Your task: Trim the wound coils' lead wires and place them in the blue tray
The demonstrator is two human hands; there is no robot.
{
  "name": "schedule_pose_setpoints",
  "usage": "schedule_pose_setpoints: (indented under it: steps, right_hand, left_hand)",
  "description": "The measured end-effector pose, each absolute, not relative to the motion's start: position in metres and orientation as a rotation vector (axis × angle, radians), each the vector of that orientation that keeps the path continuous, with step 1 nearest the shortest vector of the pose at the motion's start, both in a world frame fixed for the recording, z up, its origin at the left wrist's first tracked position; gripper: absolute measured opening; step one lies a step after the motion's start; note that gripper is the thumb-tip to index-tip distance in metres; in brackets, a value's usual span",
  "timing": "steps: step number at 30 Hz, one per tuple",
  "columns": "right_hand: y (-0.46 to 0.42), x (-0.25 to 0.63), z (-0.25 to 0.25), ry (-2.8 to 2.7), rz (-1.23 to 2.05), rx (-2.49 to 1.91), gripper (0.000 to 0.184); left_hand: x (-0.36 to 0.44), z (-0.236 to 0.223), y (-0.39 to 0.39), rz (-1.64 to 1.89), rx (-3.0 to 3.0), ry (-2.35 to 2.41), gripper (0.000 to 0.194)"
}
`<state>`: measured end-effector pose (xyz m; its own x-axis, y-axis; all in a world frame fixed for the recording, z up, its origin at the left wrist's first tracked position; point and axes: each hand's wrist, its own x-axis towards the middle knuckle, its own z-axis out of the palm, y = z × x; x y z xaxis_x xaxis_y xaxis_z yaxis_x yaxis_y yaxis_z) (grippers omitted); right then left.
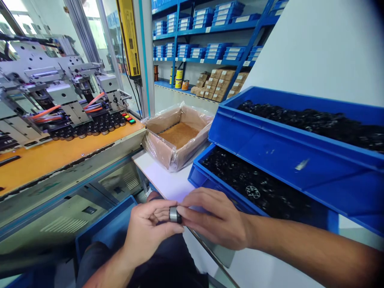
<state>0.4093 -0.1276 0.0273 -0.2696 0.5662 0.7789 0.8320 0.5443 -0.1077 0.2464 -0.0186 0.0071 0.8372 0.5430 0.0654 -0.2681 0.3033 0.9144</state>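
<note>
In front of my lap, my left hand (150, 226) grips a small silver-and-black cylindrical part (173, 215) between thumb and fingers. The part has a silver metal band with black ends. My right hand (214, 218) meets it from the right, its fingertips closed together at the part's black end. These fingertips cover some of that end, so its shape is partly hidden. Beside my right hand, the lower blue bin (199, 176) holds many small black pieces. A pale spoked ring (253, 192) lies on top of them.
An upper blue bin (255, 140) of black parts overlaps the lower one. A plastic-lined carton (159, 150) stands on the white table (150, 168). At left, a machine (69, 96) has rows of similar cylinders (96, 127) along its orange bench (75, 154). Shelves (216, 28) stand behind.
</note>
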Motion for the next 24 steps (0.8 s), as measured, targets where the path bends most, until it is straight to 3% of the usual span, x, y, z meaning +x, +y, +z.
schedule_pose_setpoints:
  steps: [9,13,18,24]
  right_hand:
    - [-0.127,0.409,0.026,-2.022,-0.614,-1.063,0.021]
    - [-0.128,0.408,0.025,-1.940,-0.510,-1.096,0.020]
    - [-0.130,0.405,0.028,-1.899,-0.372,-1.133,0.019]
    - [-0.132,0.404,0.031,-1.884,-0.282,-1.109,0.023]
  left_hand:
    - [0.256,0.001,-0.039,0.723,1.099,0.315,0.034]
    - [0.250,0.004,-0.031,0.921,1.520,0.303,0.045]
    - [0.240,0.011,-0.013,1.108,2.116,0.091,0.035]
    - [0.242,0.008,-0.021,1.091,1.979,0.145,0.031]
